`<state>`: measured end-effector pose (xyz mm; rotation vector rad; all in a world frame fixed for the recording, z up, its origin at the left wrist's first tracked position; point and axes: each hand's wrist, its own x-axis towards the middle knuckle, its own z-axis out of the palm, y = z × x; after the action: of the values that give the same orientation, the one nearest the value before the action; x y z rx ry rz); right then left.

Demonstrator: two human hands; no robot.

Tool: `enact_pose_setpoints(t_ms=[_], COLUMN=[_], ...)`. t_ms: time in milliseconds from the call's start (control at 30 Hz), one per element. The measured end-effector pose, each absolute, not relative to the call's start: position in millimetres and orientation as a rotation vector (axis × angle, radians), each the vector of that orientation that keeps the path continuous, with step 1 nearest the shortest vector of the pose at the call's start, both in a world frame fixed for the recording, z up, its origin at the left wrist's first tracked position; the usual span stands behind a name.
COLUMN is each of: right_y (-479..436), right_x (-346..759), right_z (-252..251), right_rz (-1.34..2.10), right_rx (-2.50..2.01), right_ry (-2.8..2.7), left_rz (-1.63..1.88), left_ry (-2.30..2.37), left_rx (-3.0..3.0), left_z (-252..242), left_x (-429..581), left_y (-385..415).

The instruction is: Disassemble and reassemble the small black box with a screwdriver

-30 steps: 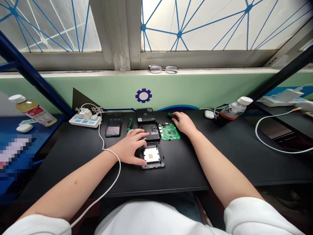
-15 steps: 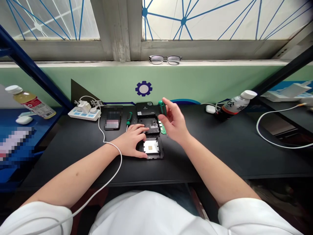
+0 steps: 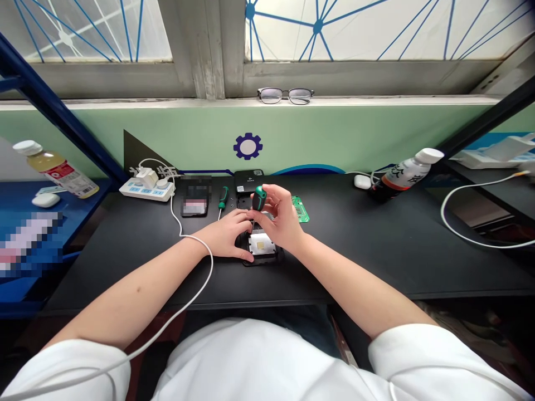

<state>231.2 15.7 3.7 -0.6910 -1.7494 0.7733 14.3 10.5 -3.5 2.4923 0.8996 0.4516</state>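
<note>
My right hand (image 3: 278, 217) is closed around the green-and-black handle of a screwdriver (image 3: 259, 198), held upright with its shaft pointing down at the left upper part of an opened black device casing (image 3: 261, 260). A silver plate (image 3: 262, 245) with a small tan square sits inside this casing. My left hand (image 3: 228, 234) grips the casing's left side, thumb by the lower corner and fingers near the screwdriver shaft. The screwdriver's tip is hidden by my fingers. Behind my right hand, another black casing part (image 3: 242, 201) is mostly covered. A green circuit board (image 3: 300, 210) lies to the right.
A second green screwdriver (image 3: 223, 198) lies left of the parts, with tiny screws (image 3: 232, 201) near it. Beyond are a black cover (image 3: 248, 181) and a phone (image 3: 195, 196). A white cable (image 3: 211, 273) crosses my left forearm from the power strip (image 3: 146, 190). A bottle (image 3: 405, 174) stands right.
My right hand has brought the screwdriver left and down to the casing, tilting it upright. More of the green circuit board shows. My left hand stays at the casing, its fingers closer together.
</note>
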Motion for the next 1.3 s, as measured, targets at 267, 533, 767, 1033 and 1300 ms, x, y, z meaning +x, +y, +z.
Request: enact_pose_setpoints(t_ms=[267,533,767,1033,1300], right_y=[15,19,21,21,19], right_x=[230,228,228,227,228], right_z=[-4,-8,-7,-11,-11], right_rz=[0.749,0.659,0.655,0.642,0.599], right_rx=[-0.629,-0.53,-0.57,-0.518,-0.488], right_ry=[-1.779,-1.763,-1.712,-1.752,-1.787], left_rz=[0.412,0.416,0.427,0.419,0.445], left_ry=[0.881,0.827,0.801,0.803,0.75], left_rx=[2.491,2.508,2.481,2.526,2.533], left_z=[-3,-4,-6,-10,-13], left_x=[14,14,13,15,14], left_y=[11,12,14,17,18])
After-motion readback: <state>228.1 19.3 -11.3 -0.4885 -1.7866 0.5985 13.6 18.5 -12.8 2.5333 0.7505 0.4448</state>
